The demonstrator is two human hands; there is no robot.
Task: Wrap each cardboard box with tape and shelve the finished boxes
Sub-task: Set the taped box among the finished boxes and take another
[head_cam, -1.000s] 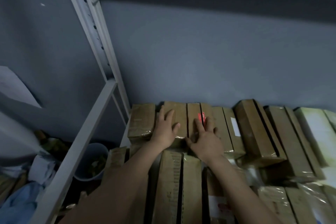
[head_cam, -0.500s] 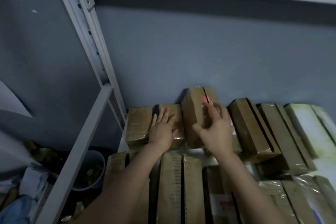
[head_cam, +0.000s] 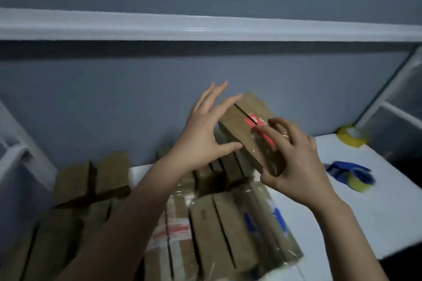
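While aloft, box [head_cam: 241, 126] in right hand [head_cam: 296, 163]

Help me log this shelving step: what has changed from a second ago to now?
The right hand has taken hold of the red-marked box and lifted it up out of the back row, where it lay flat. The left hand left the neighbouring box and now touches the lifted box's left side with spread fingers. The view swung right. The other boxes still lie on the white shelf.
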